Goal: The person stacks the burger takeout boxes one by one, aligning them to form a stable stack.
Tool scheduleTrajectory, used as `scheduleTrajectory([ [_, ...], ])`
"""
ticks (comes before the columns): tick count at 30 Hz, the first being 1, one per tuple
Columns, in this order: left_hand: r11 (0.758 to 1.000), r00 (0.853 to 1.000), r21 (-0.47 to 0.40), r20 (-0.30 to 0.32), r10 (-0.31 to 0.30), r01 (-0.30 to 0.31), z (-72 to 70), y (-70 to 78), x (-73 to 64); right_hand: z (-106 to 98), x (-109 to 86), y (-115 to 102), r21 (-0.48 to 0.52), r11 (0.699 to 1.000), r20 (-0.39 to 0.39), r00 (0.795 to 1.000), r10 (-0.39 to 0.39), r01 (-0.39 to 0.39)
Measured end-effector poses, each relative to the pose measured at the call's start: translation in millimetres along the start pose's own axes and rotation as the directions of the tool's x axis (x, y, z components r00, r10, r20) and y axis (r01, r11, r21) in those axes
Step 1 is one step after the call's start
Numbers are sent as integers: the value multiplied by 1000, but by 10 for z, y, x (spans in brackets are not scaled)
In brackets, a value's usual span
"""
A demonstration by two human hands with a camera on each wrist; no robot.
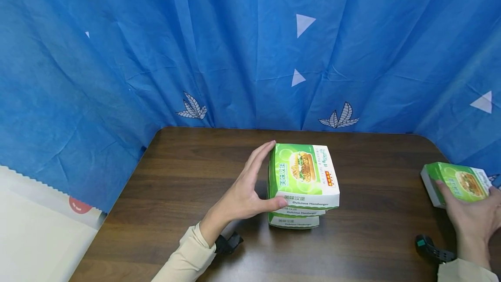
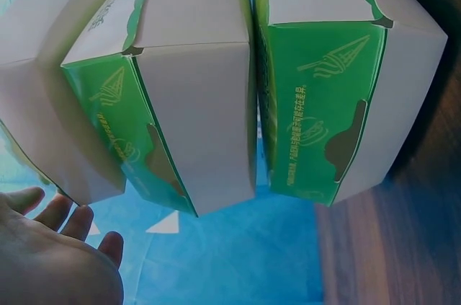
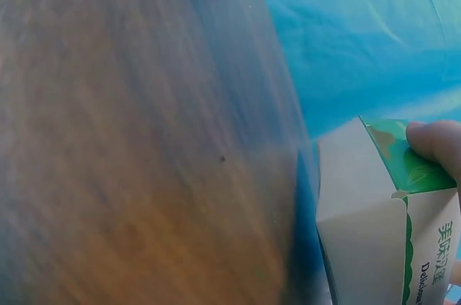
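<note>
A stack of three green-and-white hamburger boxes is at the middle of the wooden table, the top one jutting out to the right. My left hand grips the top box at its left end, thumb on the white front face and fingertips by the back left corner. The stack's green end panels fill the left wrist view, where fingers meet the uppermost box. At the far right, my right hand holds another hamburger box, its thumb against the green end; part of this hand is out of frame.
A blue curtain with leaf and triangle prints hangs behind the wooden table and round its sides. A pale sheet lies beyond the left edge. Dark straps sit on both wrists.
</note>
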State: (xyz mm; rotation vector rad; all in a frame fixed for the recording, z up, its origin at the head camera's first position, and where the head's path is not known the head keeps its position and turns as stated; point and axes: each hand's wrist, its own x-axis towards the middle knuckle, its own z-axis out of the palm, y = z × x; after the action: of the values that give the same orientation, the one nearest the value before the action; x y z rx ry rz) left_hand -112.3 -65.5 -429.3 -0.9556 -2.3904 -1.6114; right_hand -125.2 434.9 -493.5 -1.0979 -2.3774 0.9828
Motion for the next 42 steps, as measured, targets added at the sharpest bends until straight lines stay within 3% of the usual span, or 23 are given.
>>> scheduleTrajectory([
  [24,1000,1000,-7,3,6,-6,-5,9,0,-151,-155,-402,48,991,-37,992,-123,124],
  [42,1000,1000,-5,0,9,-9,-13,15,-3,-249,-412,-694,44,964,-57,964,-260,262],
])
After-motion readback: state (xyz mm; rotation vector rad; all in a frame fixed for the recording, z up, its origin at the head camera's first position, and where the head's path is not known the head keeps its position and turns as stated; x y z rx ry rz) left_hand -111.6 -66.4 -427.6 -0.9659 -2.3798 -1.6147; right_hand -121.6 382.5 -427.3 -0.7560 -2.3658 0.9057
